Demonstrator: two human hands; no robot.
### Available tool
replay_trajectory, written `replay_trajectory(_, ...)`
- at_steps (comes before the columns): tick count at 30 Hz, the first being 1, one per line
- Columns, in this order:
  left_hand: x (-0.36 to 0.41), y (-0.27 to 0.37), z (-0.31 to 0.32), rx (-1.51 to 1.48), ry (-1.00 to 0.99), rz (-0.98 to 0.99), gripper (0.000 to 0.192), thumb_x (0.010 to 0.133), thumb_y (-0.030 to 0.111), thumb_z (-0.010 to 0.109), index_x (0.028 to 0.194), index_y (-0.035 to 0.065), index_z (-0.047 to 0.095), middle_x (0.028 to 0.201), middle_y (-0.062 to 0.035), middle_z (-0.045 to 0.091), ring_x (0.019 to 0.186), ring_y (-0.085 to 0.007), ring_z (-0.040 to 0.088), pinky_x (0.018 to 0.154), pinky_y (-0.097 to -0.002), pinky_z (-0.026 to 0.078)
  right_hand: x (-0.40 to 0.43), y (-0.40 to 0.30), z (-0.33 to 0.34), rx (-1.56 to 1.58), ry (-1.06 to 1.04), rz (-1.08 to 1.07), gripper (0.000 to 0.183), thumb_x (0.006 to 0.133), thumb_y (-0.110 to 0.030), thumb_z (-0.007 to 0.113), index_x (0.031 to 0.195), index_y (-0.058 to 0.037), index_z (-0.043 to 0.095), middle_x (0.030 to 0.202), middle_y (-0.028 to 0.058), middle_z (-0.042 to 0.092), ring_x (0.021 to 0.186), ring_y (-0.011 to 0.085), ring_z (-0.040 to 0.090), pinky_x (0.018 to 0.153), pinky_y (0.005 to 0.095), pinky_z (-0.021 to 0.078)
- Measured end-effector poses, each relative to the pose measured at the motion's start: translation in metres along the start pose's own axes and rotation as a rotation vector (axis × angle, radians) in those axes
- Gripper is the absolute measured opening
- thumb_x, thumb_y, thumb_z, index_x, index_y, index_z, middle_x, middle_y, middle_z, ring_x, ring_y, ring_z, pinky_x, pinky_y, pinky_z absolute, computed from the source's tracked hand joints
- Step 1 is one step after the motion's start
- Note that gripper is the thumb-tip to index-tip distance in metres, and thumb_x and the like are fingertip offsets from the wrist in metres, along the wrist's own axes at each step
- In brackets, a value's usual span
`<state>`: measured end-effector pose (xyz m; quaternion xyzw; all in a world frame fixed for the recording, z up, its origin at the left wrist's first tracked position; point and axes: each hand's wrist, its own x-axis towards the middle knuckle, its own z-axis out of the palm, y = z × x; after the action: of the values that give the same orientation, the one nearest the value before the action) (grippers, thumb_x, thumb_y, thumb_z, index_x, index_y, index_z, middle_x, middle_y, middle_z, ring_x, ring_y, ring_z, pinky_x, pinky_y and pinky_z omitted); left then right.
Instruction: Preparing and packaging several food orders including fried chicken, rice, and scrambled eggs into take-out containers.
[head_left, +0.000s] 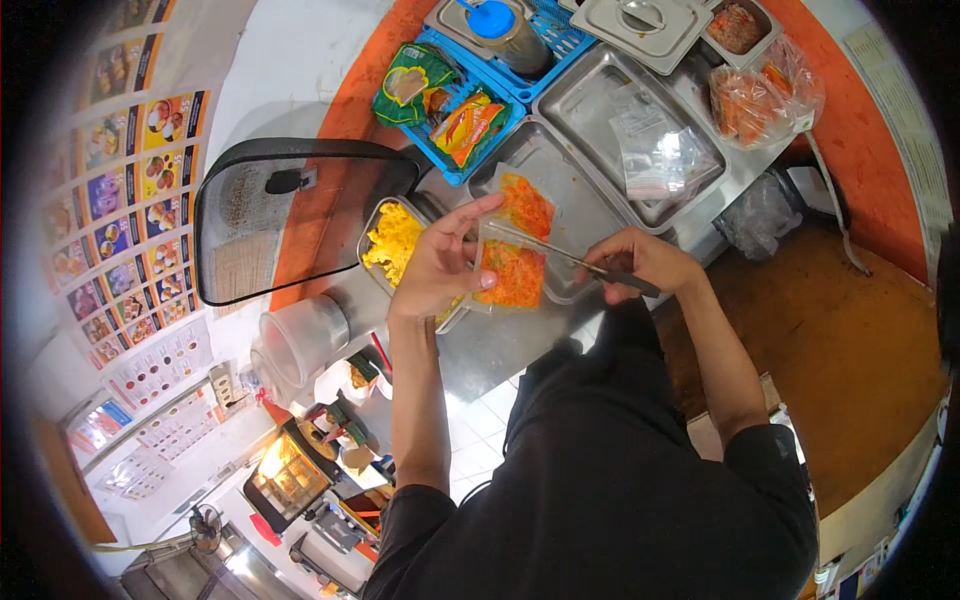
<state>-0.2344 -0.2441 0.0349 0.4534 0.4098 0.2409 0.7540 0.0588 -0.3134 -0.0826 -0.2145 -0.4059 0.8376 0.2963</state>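
Observation:
My left hand (450, 262) grips clear plastic packets (511, 274) of orange shredded food between thumb and fingers. The orange food shows in two sections, an upper one near my fingertips and a lower one by my thumb. In my right hand (637, 262) are dark-handled scissors (555, 249), whose long blades cross the plastic between these sections. How far apart the blades are is hard to see. Below and beyond the packets lies a shallow steel tray (592, 217). Left of them, partly behind my left hand, a metal pan (365, 241) contains yellow crumbled food (394, 236).
A second steel tray (577, 90) holds clear plastic bags (667, 157). Beyond stand a blue basket (450, 171) with food packages, a blue-capped bottle (517, 45) and lidded steel pans (637, 30). A bag of orange pieces (750, 105) sits right; plastic tubs (304, 337) stand left.

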Motion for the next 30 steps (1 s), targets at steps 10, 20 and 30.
replay_trajectory(10,0.02,-0.003,0.011,-0.019,-0.04,-0.028,0.104,0.066,0.022,0.096,0.15,-0.0065,0.041,0.149,-0.0125,0.052,0.133,-0.021,0.053,0.115,-0.0361,0.036,0.001,-0.005,0.0,0.024,-0.003,-0.002,0.053,0.077,-0.036,0.091,0.113,-0.0022,0.07,0.084,-0.0053,0.062,0.068,0.0013,0.051,0.058,0.0203,0.0391)
replay_trajectory(20,0.034,-0.01,0.02,0.004,-0.087,-0.111,0.097,0.068,0.017,0.093,0.148,-0.0051,0.044,0.148,-0.011,0.052,0.133,-0.0185,0.052,0.115,-0.0334,0.037,0.006,-0.009,0.002,0.018,0.056,0.024,0.04,0.082,-0.027,0.088,0.107,-0.0033,0.069,0.074,-0.0072,0.057,0.058,0.0007,0.046,0.051,0.0202,0.0344)
replay_trajectory(30,0.025,-0.069,-0.019,0.228,-0.056,-0.239,0.08,0.075,0.009,0.087,0.146,0.0061,0.052,0.142,-0.0064,0.057,0.106,-0.0149,0.062,0.091,-0.0295,0.05,-0.013,0.027,-0.004,-0.201,0.467,0.17,0.033,0.084,-0.02,0.085,0.101,0.0024,0.067,0.079,0.0032,0.064,0.053,0.0083,0.053,0.049,0.0266,0.0412)
